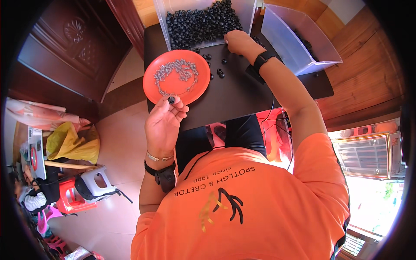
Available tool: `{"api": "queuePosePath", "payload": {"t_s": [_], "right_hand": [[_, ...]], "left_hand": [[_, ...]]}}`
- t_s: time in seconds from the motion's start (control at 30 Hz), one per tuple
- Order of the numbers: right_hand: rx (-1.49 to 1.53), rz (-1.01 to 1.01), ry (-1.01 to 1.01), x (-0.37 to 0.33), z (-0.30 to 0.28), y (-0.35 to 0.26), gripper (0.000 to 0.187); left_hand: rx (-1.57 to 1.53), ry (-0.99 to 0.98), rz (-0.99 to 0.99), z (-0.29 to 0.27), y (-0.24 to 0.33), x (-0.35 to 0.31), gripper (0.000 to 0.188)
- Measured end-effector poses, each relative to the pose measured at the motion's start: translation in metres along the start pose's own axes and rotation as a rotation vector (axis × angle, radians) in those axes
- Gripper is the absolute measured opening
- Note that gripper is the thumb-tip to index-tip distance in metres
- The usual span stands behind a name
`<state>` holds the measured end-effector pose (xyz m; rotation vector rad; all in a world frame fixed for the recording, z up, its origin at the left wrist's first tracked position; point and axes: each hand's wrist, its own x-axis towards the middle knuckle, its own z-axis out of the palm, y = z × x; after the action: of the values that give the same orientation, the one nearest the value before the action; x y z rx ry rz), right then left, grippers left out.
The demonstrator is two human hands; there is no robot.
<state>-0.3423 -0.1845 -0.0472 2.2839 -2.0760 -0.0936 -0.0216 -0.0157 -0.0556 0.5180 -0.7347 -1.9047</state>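
My left hand point(162, 119) is turned palm up by the near edge of the red plate point(149, 82). Between its thumb and fingertips it pinches a small round black plastic part point(171, 100). On the plate lie many small silvery metal pieces point(184, 69), spread in a rough ring. My right hand point(241, 43) is at the front rim of a clear plastic bin point(161, 21), its fingers curled; what they hold, if anything, is hidden. Black parts point(199, 26) like the one in my left hand fill the bin. Several loose ones point(221, 73) lie between plate and right hand.
The dark table point(208, 110) stands over my knees. A second clear bin point(323, 67), with black parts inside, is at its right end. A dark cable point(272, 102) hangs over the near edge. On the left are a red stool point(71, 199) and a yellow bag point(71, 143).
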Motion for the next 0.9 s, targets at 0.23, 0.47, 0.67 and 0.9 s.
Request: {"api": "queuePosePath", "payload": {"t_s": [0.23,0.47,0.67,0.9], "right_hand": [[0.142,-0.061,0.099,0.0,0.001,0.004,0.02],[0.8,0.054,-0.009,-0.007,-0.005,0.018,0.018],[1.603,-0.278,-0.1,-0.055,-0.037,-0.044,0.019],[1.602,-0.485,-0.156,-0.082,-0.035,-0.118,0.017]], "left_hand": [[-0.015,0.015,0.005,-0.006,0.001,-0.002,0.02],[-0.033,0.002,-0.007,-0.009,0.001,-0.002,0.019],[-0.014,0.022,0.032,0.002,0.005,0.007,0.021],[-0.087,-0.031,0.043,0.011,0.007,0.043,0.019]]}}
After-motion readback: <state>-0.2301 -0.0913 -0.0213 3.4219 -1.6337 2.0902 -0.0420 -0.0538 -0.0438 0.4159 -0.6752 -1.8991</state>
